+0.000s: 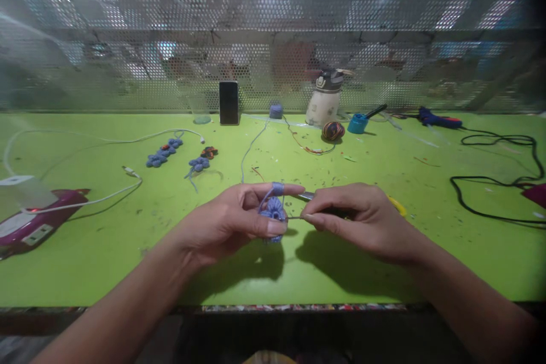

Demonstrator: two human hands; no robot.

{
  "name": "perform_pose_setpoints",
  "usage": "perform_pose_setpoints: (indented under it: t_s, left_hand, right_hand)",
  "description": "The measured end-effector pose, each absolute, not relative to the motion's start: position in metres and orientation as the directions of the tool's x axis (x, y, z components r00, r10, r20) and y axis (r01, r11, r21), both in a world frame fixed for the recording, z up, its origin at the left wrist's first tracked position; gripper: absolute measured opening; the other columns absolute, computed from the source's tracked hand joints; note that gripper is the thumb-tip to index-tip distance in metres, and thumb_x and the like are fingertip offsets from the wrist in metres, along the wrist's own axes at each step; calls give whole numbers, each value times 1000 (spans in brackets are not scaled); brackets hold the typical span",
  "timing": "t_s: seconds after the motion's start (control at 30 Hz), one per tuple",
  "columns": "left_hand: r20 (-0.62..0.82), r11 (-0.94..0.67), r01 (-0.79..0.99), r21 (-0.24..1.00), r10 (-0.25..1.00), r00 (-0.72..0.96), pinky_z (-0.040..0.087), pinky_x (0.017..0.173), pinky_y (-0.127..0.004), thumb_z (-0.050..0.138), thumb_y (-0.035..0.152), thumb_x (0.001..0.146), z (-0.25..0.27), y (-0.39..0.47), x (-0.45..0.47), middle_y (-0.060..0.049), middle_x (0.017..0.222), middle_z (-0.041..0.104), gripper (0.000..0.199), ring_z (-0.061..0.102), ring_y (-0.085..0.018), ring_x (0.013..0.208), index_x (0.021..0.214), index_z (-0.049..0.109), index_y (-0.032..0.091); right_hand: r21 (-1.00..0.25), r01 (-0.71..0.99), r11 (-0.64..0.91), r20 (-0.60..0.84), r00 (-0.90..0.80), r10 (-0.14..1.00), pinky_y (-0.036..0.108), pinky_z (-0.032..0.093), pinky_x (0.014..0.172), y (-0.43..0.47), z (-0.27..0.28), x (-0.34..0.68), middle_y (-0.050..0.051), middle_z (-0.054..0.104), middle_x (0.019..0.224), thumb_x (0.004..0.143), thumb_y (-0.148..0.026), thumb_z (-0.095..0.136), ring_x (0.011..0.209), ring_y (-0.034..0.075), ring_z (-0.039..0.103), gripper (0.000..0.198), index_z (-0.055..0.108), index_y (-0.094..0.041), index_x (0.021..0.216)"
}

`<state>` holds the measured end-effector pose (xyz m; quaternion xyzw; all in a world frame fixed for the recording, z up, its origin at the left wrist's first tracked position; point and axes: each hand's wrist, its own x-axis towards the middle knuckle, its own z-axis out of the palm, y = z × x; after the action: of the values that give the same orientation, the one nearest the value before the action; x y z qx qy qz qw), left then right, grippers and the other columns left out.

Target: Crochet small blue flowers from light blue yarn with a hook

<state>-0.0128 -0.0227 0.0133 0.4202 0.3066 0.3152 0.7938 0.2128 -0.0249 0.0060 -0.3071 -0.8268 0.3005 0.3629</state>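
A: In the head view, what does the move hang on?
B: The line between the thin hook (pixel 294 218) and the blue crocheted piece (pixel 275 206). The hook's shaft runs sideways, nearly level, from the right hand (pixel 360 219) leftward to the piece's right edge.
A: Is its tip inside a stitch?
B: I can't tell; it's too small there.
A: How are the hands set?
B: The left hand (pixel 230 213) pinches the piece, thumb across its lower front, index finger stretched rightward above it with blue yarn (pixel 278 188) wound round. The right hand closes narrowly on the hook's shaft.
A: So where does the piece lie?
B: At the left hand's fingertips, raised over the table (pixel 128 278), left of the right hand and well apart from it. The left hand is nearer, touching; I'd judge only the hook bridges that gap.
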Motion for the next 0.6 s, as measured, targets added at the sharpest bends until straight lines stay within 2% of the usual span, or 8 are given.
perform_pose_setpoints:
  t_s: [0.2,0.37,0.6]
  left_hand:
    - [-209,470,-251,846,726,655,42,63,-16,84,8,63,12,-23,-13,0,73,66,56,57,-6,63,117,71,11]
    - [-192,473,-238,848,694,694,43,67,-16,81,6,67,11,-25,-14,-2,80,67,53,59,-6,69,118,71,14]
    - [-180,445,-199,873,673,717,43,65,-18,82,10,69,9,-25,-14,-1,77,64,58,56,-7,67,124,68,18]
  right_hand:
    - [-731,264,629,394,-590,705,17,44,53,-21,8,216,0,68,66,87,-18,66,56,8,57,11,73,-13,80]
    - [-664,240,708,457,-619,639,18,46,58,-21,13,218,1,69,69,87,-14,65,60,8,59,9,73,-14,81]
    - [-535,210,818,490,-712,503,19,45,57,-15,22,224,3,69,68,88,-9,63,58,8,60,10,72,-11,84]
